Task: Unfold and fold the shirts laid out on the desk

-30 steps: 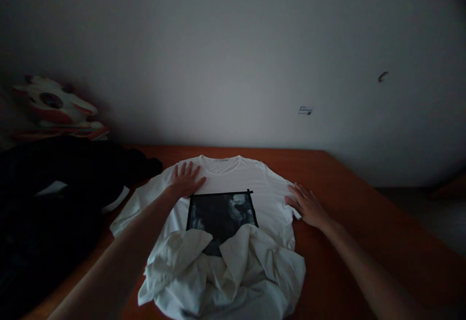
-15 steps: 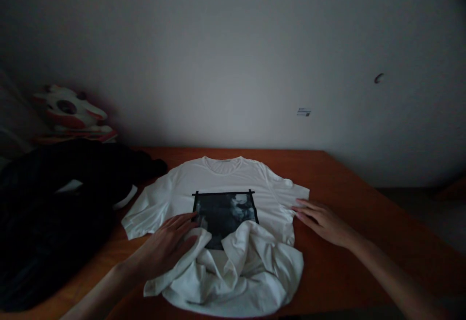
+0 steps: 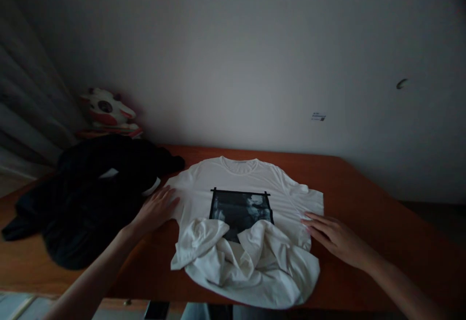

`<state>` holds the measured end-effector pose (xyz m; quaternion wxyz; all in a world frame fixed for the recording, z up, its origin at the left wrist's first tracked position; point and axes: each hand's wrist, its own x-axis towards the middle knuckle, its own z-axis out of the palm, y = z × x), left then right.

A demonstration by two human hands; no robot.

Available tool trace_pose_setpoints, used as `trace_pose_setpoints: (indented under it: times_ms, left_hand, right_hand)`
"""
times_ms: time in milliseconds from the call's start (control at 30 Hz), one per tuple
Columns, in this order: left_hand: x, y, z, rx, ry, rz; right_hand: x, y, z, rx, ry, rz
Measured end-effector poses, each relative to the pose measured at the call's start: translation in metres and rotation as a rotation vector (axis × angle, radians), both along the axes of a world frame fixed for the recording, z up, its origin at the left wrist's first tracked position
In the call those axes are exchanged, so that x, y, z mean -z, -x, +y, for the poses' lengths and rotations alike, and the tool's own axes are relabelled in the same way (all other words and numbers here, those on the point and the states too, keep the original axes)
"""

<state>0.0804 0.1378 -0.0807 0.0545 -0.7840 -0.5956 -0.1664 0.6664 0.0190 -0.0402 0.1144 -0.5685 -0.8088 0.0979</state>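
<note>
I see a white cloth T-shirt (image 3: 251, 176) lying on a brown-orange wooden table (image 3: 367, 223). Think of a clock on the table, with the shirt in the middle and twelve o'clock by the pale, plain wall (image 3: 233, 67). The round neck points to twelve. The bottom part of the shirt is bunched up in soft, lumpy folds at six o'clock, close to the table's near edge. It covers some of the dark, square picture with a black border (image 3: 238, 208) on the chest.

The person's left hand (image 3: 156, 208) is at nine o'clock. It is open, palm down, with its fingers on the sleeve there. The right hand (image 3: 333, 235) is at about four o'clock. It is open too, and its fingertips touch the shirt just under the other sleeve. Neither hand is squeezed shut.

A big heap of black cloth clothes (image 3: 105, 184) with small white bits sits at nine to ten o'clock, right beside the left hand. Behind it, at ten, is a white and red toy cow (image 3: 109, 111). A pale, wavy curtain (image 3: 29, 101) hangs further out. A small printed label (image 3: 318, 116) is on the wall at one o'clock.
</note>
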Motion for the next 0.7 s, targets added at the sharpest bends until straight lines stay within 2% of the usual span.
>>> trace_pose_setpoints:
  times_ms: [67,167,300,433,567,700]
  left_hand:
    - [0.003,0.008,0.004,0.016,0.050,0.014]
    - [-0.007,0.005,0.009,-0.020,0.112,0.013]
    - [-0.030,-0.008,0.020,-0.242,0.168,0.027]
    - [-0.044,-0.008,0.040,-0.404,0.324,-0.036]
    - [-0.048,0.001,0.058,-0.393,0.410,-0.127]
    - [-0.049,0.008,0.061,-0.373,0.384,-0.249]
  right_hand:
    - [-0.005,-0.001,0.004,0.014,-0.001,0.027]
    - [-0.015,0.011,0.017,0.056,-0.038,0.062]
    - [-0.024,0.049,0.039,0.074,-0.199,0.102]
    - [-0.023,0.103,0.048,-0.010,-0.259,0.188]
    - [-0.019,0.154,0.035,-0.126,-0.226,0.215]
    - [-0.011,0.182,0.026,-0.176,-0.194,0.203]
